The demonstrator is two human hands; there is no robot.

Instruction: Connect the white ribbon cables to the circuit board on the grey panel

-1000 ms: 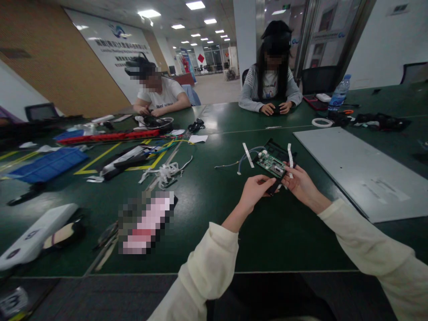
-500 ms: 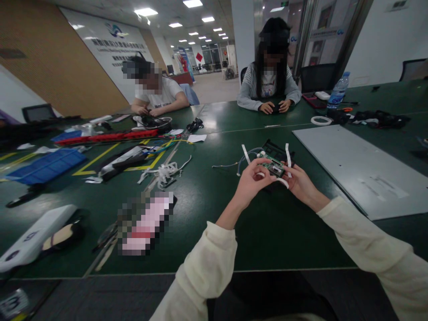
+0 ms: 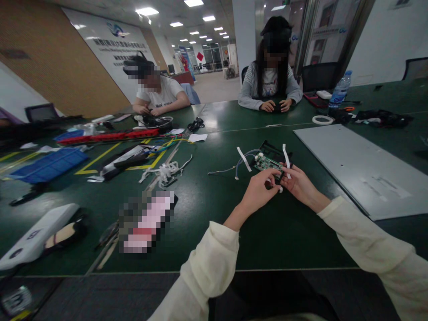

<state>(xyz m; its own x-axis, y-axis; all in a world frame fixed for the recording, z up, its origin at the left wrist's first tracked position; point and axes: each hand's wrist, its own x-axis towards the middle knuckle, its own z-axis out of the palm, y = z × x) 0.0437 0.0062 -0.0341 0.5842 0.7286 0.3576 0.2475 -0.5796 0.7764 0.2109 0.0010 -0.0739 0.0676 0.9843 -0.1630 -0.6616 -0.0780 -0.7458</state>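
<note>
A green circuit board (image 3: 267,163) sits in a black plastic frame (image 3: 271,149) above the green table. White strips stick up from it, one at the left (image 3: 244,158) and another at the right (image 3: 286,154). A thin grey-blue cable (image 3: 238,166) trails off its left side. My left hand (image 3: 257,192) is closed in a pinch at the near edge, on a short curled white strip (image 3: 280,189). With fingers wrapped round the frame's right side, my right hand (image 3: 302,186) grips it; part of the frame is hidden behind the fingers.
A large grey panel (image 3: 364,169) lies to the right. Tangled white strips (image 3: 165,173), a phone (image 3: 147,223) and a blue tray (image 3: 50,165) are on the left. Two people sit across the table (image 3: 200,249). A water bottle (image 3: 340,91) stands at the far right.
My left hand has moved down and slightly right to the near edge of the board, uncovering more of it. The near white strip now shows as a short curl at the fingertips.
</note>
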